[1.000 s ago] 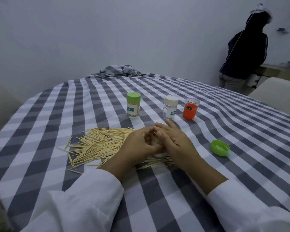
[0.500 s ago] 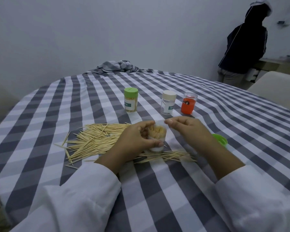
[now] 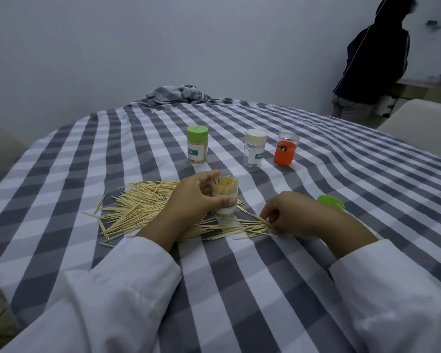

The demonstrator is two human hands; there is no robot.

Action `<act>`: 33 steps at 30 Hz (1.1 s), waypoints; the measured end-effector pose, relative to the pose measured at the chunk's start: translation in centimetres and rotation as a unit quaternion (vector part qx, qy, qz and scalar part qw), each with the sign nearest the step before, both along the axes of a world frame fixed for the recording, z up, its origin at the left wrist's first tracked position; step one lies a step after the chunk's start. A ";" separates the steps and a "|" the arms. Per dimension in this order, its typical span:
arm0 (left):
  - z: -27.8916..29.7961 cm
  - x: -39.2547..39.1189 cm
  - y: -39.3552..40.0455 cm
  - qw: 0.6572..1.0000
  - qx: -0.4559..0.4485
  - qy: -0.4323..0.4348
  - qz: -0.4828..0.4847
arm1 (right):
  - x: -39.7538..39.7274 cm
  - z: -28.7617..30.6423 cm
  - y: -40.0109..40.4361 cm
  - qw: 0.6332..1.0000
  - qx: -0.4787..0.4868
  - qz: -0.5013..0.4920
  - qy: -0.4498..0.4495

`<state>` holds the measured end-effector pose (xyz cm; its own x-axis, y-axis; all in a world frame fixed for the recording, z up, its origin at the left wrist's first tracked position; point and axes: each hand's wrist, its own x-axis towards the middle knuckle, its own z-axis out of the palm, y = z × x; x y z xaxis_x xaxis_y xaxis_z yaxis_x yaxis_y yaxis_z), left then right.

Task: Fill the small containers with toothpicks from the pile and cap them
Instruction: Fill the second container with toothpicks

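Open container (image 3: pixel 224 197), nearly full, upright beside the toothpick pile (image 3: pixel 143 207); left hand (image 3: pixel 191 200) wrapped round it. Right hand (image 3: pixel 290 217) pinching loose toothpicks just right of container. Light, stiff, pointed: best gathered mid-length. Green cap (image 3: pixel 331 202) further right.

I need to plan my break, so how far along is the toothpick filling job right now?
Done: the green-capped container stands filled and closed. In hand: the left hand grips an open container that looks packed with toothpicks, while the right hand pinches more from the pile; its green cap lies loose nearby. Left: the white-capped container looks nearly empty, and the orange container has no visible cap.
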<state>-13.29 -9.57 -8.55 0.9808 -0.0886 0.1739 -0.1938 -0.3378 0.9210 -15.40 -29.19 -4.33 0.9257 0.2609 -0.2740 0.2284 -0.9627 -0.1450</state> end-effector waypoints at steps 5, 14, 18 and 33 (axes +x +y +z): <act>-0.1 0.2 0.3 1.000 -0.009 0.001 0.004 | -0.4 -0.2 1.8 0.998 0.046 0.030 -0.015; 0.0 0.2 0.4 1.000 -0.008 -0.012 0.014 | -1.4 0.1 1.7 0.994 0.077 0.077 0.033; 0.0 0.2 0.6 1.000 -0.010 -0.014 0.020 | -1.5 -1.3 3.2 0.995 0.044 0.086 -0.011; 0.2 0.3 1.2 0.999 -0.027 -0.009 0.024 | -2.2 -4.4 6.9 0.977 0.108 0.107 -0.151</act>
<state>-12.96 -8.34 -8.31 0.9803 -0.0320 0.1948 -0.1954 -0.2975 0.9345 -17.58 -22.32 -8.69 0.8736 0.4790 0.0857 0.4850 -0.8428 -0.2334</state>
